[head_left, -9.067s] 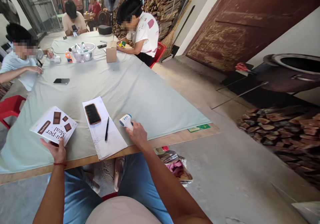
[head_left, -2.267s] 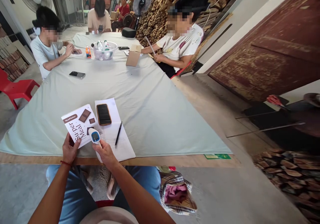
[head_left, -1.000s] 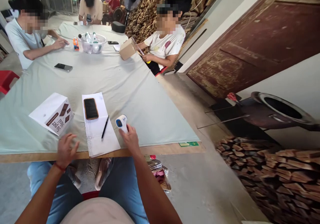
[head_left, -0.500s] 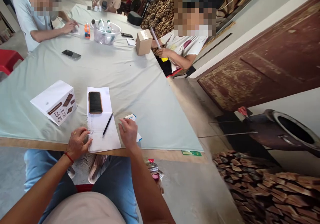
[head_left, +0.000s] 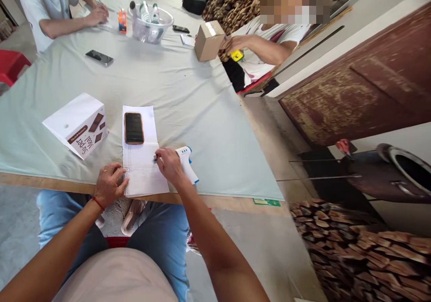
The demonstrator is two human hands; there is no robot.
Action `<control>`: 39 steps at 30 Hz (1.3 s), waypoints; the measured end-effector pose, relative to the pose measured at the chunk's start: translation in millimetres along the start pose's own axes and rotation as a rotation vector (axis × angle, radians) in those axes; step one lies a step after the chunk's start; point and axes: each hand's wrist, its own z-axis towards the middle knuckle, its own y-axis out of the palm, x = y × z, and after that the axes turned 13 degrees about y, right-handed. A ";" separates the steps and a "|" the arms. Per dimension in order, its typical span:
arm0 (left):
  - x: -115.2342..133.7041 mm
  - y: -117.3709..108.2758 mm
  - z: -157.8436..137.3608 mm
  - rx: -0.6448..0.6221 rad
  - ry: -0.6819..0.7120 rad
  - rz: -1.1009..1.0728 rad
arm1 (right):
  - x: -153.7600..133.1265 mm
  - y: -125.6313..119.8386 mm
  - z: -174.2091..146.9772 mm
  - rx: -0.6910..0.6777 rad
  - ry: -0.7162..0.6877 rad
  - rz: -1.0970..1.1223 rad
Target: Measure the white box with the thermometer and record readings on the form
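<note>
My left hand (head_left: 110, 184) lies at the near left edge of an open notebook (head_left: 146, 176), its fingers spread and touching the page. Over the notebook's right side, my right hand (head_left: 169, 164) is closed on a black pen (head_left: 155, 157), mostly hidden by the fingers. A black phone (head_left: 134, 129) in an orange-brown case rests on the upper page. Just right of my right hand lies a white and blue handheld thermometer (head_left: 187, 164), partly covered by the hand. A white carton (head_left: 79, 124) with brown lettering stands left of the notebook.
Farther back on the cloth-covered table (head_left: 215, 158) are a phone (head_left: 99, 58), an orange tape dispenser (head_left: 122, 21), a clear basket (head_left: 151, 28) with bottles and a cardboard box (head_left: 208, 41). Other people sit along both sides. Stacked firewood (head_left: 367, 257) lies at the right.
My right hand has moved from the thermometer onto the notebook and taken hold of the pen. My left hand stays at the page edge. The view has shifted slightly.
</note>
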 end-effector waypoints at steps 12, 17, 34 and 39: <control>1.6 1.1 1.8 -0.049 -0.003 -0.033 | -73.5 43.9 -46.8 0.079 0.517 0.840; 2.8 1.2 1.7 -0.085 -0.026 -0.051 | -72.4 54.3 -51.4 0.150 0.554 0.768; 3.7 1.1 2.9 -0.094 -0.010 -0.034 | -72.9 52.5 -53.7 0.089 0.481 0.650; 4.4 0.2 3.3 -0.108 -0.029 -0.045 | -73.0 53.1 -54.6 0.084 0.488 0.649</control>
